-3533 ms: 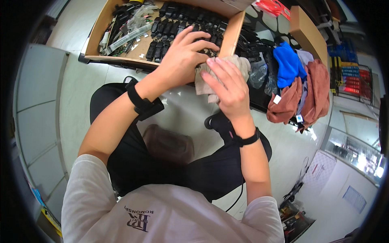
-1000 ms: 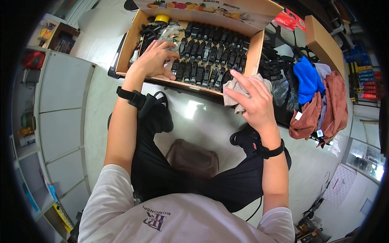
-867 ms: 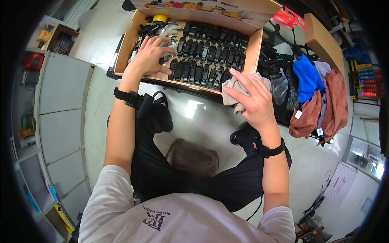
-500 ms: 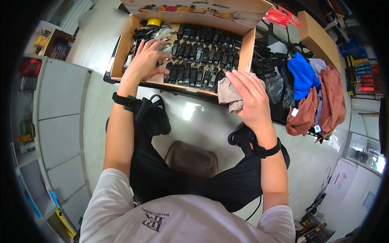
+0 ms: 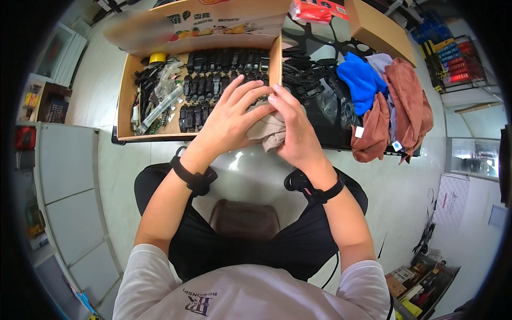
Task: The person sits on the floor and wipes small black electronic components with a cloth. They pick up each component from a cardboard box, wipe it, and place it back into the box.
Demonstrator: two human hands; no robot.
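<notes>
A crumpled beige-grey cloth (image 5: pixel 271 129) is bunched between my two hands, over the front right corner of a cardboard box (image 5: pixel 126 96). My right hand (image 5: pixel 300 130) curls round it from the right. From the left, my left hand (image 5: pixel 226 120) presses thumb and index finger to it, its other fingers stretched out. The fingertips of both hands meet. Whether anything is inside the cloth is hidden. Behind and left of my left hand, rows of small black buckled, strap-like pieces (image 5: pixel 200 85) fill the box's middle, partly covered by my hands.
At the box's left lie tangled black parts, clear plastic bags (image 5: pixel 168 74) and a yellow roll (image 5: pixel 158 57). Black parts (image 5: pixel 309 74), a blue cloth (image 5: pixel 358 80) and brown cloths (image 5: pixel 408 101) lie to the right. A grey cabinet (image 5: pixel 66 160) stands left; a brown stool (image 5: pixel 244 220) is below.
My left hand has left the box's left side and moved right to the cloth. My right hand has turned inward with the cloth. The view has shifted, so the box appears further left.
</notes>
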